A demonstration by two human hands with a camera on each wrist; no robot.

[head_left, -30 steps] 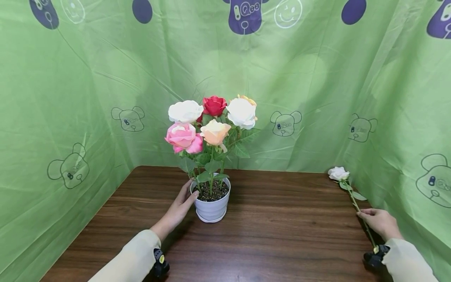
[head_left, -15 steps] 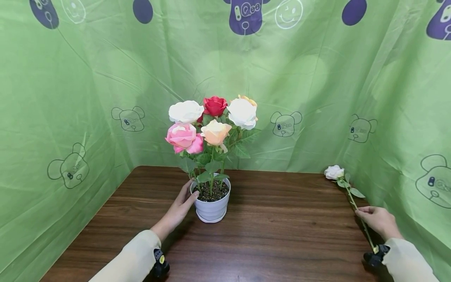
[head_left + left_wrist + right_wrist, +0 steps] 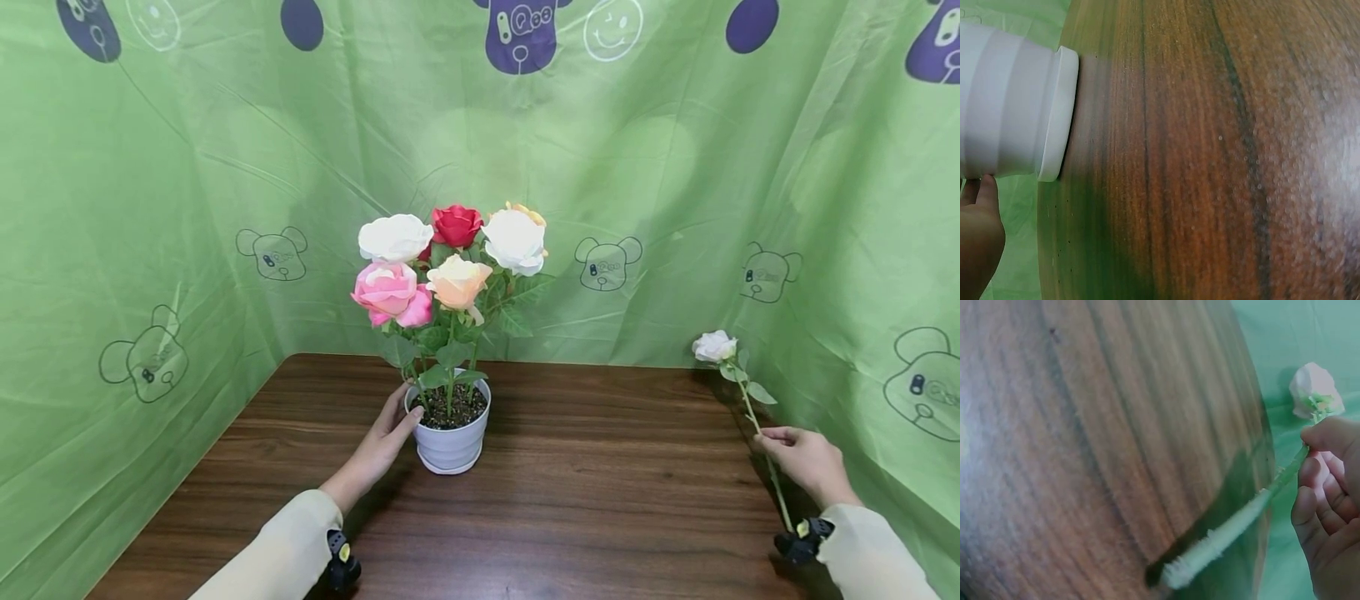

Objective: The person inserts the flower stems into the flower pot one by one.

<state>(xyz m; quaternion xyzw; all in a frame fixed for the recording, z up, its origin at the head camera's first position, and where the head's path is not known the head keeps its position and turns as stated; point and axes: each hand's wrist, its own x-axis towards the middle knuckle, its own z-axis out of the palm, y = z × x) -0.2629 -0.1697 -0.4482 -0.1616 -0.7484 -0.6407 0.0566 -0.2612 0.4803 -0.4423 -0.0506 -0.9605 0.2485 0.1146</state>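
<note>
My left hand (image 3: 378,442) grips the left side of a white ribbed flowerpot (image 3: 452,450), thumb at the rim; fingertips touch the pot wall (image 3: 1007,112) in the left wrist view. Dark soil (image 3: 457,408) fills the pot, and several roses stand upright in it: a pink rose (image 3: 392,293), a peach rose (image 3: 458,282), a red rose (image 3: 457,225), white ones and a partly hidden yellow one. At the right, my right hand (image 3: 810,462) pinches the stem of a single white rose (image 3: 715,346). Its cut stem end (image 3: 1179,573) shows in the right wrist view, above its shadow.
The pot stands on a saucer (image 3: 450,468) on a dark wood-grain table (image 3: 600,483). A green printed curtain (image 3: 637,167) hangs behind the table and along both sides. Each wrist wears a small black camera, such as the right camera (image 3: 802,540).
The single white rose has risen slightly from the table, its bloom shifting left and then up. My right hand has lifted a little with it. The left hand and pot have stayed still.
</note>
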